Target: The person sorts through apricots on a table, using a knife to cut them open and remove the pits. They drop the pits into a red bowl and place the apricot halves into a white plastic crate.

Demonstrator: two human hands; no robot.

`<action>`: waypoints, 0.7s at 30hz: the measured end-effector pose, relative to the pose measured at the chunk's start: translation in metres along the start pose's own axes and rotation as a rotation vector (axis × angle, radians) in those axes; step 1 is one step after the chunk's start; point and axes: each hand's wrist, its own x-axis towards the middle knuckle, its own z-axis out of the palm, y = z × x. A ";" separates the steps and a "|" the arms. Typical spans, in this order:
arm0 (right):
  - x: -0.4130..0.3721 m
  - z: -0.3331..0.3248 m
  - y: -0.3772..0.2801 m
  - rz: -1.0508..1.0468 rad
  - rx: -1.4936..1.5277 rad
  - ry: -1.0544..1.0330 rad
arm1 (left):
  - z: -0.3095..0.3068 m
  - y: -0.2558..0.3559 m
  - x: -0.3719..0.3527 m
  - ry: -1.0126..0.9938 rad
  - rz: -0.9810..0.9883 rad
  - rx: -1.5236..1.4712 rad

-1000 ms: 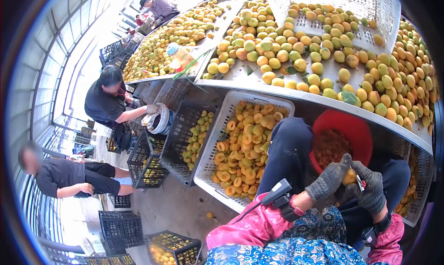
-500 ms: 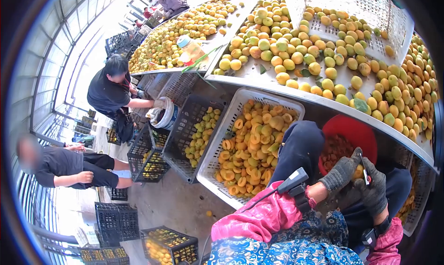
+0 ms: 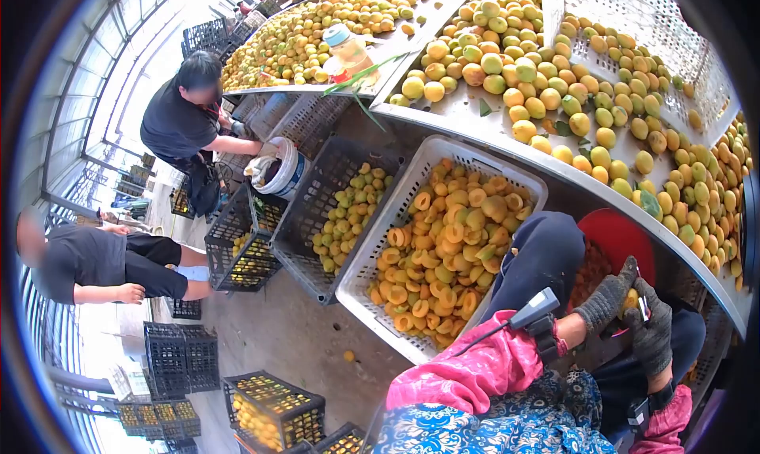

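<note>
My left hand, in a dark grey knitted glove, is closed around an apricot above my lap. My right hand, gloved alike, grips a small knife against the fruit; only a short bright part of the knife shows between the fingers. Just beyond both hands, a red bucket with reddish-brown bits inside stands between my knees. Left of my knee sits a white plastic crate heaped with halved apricots.
A metal-edged table spread with whole apricots runs above the bucket, with a tipped white crate on it. A black crate of greenish fruit adjoins the white one. One co-worker reaches toward a white bucket; another person is at left.
The view has shifted, moving the scene in the frame. Both hands stay together around the apricot and knife. The co-worker near the white bucket has changed arm position slightly.
</note>
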 end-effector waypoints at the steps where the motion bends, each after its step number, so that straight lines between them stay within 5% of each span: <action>1: 0.002 0.003 -0.005 0.013 -0.042 0.033 | -0.004 -0.003 0.005 -0.001 -0.001 -0.008; 4: 0.008 0.012 -0.009 0.073 -0.073 0.078 | -0.017 -0.024 0.036 0.090 0.081 0.065; 6: 0.011 0.019 -0.009 0.118 -0.057 0.081 | -0.028 -0.035 0.051 0.182 0.266 0.573; 7: 0.013 0.021 -0.008 0.129 -0.024 0.079 | -0.031 -0.043 0.055 0.183 0.267 0.566; 9: 0.019 0.024 -0.011 0.141 0.003 0.074 | -0.035 -0.061 0.062 0.425 0.798 1.021; 11: 0.025 0.025 -0.017 0.272 0.049 0.043 | -0.040 -0.069 0.082 0.416 0.768 1.080; 17: 0.032 0.032 -0.011 0.146 -0.061 0.091 | -0.042 -0.067 0.084 0.413 0.884 1.042; 19: 0.031 0.030 -0.003 0.167 -0.051 0.093 | -0.039 -0.066 0.084 0.334 0.677 1.000; 21: 0.029 0.029 0.000 0.164 -0.064 0.090 | -0.036 -0.055 0.071 0.425 0.860 1.061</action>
